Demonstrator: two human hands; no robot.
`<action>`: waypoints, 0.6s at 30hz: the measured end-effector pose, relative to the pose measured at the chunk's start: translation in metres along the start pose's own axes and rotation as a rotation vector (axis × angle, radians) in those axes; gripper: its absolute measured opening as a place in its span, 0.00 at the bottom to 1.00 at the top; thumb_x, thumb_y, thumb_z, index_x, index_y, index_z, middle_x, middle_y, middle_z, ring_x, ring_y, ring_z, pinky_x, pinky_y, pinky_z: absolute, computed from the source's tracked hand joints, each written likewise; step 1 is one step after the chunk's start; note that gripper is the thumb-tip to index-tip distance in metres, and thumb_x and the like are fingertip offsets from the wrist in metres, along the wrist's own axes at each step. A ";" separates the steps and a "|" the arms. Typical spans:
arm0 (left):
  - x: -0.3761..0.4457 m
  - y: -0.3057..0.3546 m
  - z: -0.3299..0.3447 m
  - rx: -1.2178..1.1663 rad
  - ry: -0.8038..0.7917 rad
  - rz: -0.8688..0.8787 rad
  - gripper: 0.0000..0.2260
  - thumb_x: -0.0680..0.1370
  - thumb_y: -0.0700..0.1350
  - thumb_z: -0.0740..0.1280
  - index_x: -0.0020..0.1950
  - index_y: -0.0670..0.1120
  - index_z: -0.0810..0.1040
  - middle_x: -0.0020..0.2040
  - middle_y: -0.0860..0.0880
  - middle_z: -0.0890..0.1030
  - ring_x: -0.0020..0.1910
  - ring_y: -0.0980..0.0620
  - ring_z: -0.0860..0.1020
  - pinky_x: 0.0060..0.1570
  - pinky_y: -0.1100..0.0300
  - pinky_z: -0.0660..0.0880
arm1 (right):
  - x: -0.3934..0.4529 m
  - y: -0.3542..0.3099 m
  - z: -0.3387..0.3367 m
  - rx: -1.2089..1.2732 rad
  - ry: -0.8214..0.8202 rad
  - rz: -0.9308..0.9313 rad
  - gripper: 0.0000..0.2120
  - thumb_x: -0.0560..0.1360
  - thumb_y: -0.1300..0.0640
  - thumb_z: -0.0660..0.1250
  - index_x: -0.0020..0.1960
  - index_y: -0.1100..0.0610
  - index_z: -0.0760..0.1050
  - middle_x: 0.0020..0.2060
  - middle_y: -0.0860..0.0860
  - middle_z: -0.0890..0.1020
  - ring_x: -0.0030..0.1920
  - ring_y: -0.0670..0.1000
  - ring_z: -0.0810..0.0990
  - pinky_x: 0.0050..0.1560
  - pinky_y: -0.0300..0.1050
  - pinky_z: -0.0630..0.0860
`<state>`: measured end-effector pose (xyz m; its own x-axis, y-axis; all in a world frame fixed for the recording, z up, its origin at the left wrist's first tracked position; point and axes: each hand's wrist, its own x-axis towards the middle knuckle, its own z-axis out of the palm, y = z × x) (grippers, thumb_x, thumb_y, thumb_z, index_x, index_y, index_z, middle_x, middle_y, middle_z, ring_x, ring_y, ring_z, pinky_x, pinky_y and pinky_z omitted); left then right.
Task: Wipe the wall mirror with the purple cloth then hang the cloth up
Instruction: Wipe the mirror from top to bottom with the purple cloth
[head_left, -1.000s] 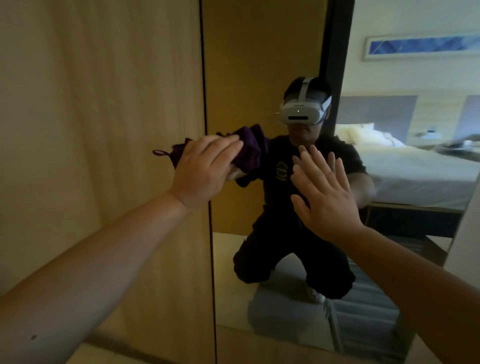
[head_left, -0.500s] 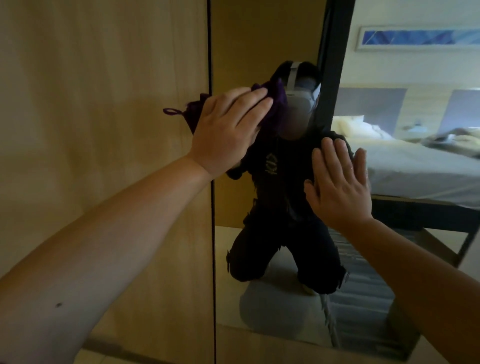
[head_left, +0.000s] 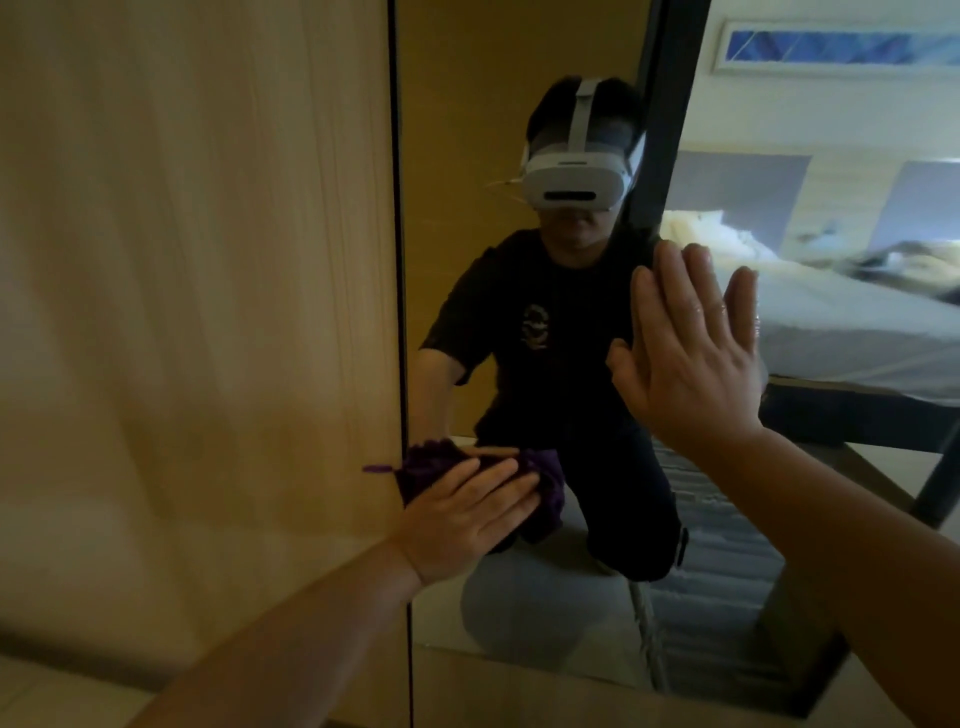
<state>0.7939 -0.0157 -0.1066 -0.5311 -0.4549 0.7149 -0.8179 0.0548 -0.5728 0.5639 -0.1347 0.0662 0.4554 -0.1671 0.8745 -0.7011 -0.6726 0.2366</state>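
Note:
The wall mirror (head_left: 509, 78) fills the right of the head view, its dark left edge running top to bottom. My left hand (head_left: 462, 519) presses the purple cloth (head_left: 545, 486) flat against the glass low down by that edge, fingers straight. The cloth is bunched under the palm, with a thin loop sticking out to the left. My right hand (head_left: 685, 353) lies flat on the mirror higher up and to the right, fingers spread and straight, holding nothing.
A light wooden panel (head_left: 197, 312) covers the wall left of the mirror. The glass reflects a kneeling person with a white headset, a bed and a framed picture. The mirror's bottom edge (head_left: 571, 670) sits just above the floor.
My left hand has swept the cloth from head height down to the lower part of the mirror along its left edge. My right hand has stayed flat on the glass.

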 end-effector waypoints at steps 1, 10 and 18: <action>-0.008 0.009 0.004 -0.012 0.000 -0.023 0.23 0.82 0.44 0.64 0.77 0.48 0.65 0.76 0.49 0.67 0.76 0.48 0.63 0.71 0.49 0.65 | 0.000 0.000 0.000 -0.006 0.003 -0.003 0.32 0.82 0.45 0.57 0.80 0.56 0.51 0.79 0.52 0.45 0.80 0.54 0.41 0.77 0.66 0.45; 0.035 0.003 -0.034 -0.188 0.023 -0.172 0.14 0.81 0.39 0.68 0.66 0.46 0.79 0.67 0.49 0.77 0.61 0.45 0.77 0.50 0.47 0.76 | -0.006 0.025 -0.032 0.024 -0.063 -0.069 0.28 0.83 0.49 0.57 0.79 0.56 0.57 0.81 0.53 0.51 0.80 0.53 0.42 0.79 0.58 0.39; 0.234 -0.090 -0.095 -0.021 0.458 -0.124 0.13 0.80 0.39 0.67 0.65 0.44 0.77 0.63 0.44 0.80 0.62 0.44 0.73 0.60 0.48 0.71 | -0.015 0.090 -0.047 -0.024 -0.022 0.012 0.31 0.82 0.46 0.57 0.80 0.55 0.53 0.81 0.53 0.48 0.80 0.56 0.44 0.78 0.60 0.39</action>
<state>0.7220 -0.0421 0.1500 -0.4680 -0.0211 0.8835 -0.8832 0.0447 -0.4668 0.4684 -0.1589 0.0938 0.4589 -0.1911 0.8677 -0.7196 -0.6528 0.2368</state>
